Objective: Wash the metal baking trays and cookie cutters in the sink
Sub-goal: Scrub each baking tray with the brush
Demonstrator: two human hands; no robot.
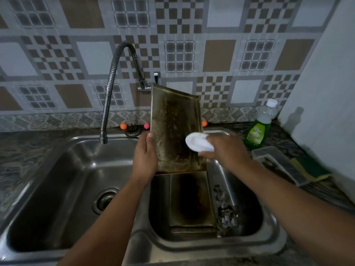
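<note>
A stained metal baking tray (173, 120) stands nearly upright over the right basin of the double sink (140, 239). My left hand (145, 157) grips its left edge. My right hand (223, 148) holds a white sponge (197, 144) pressed against the tray's lower right face. A second baking tray (190, 200) with a dark burnt patch lies flat in the right basin. Several small metal cookie cutters (224, 210) lie beside it, along the basin's right side.
A flexible faucet (109, 89) arches over the left basin, whose drain (104, 200) is open. A green dish soap bottle (258, 131) stands on the right counter, with a clear plastic container (278, 162) and a yellow-green scouring sponge (309, 168) in front of it.
</note>
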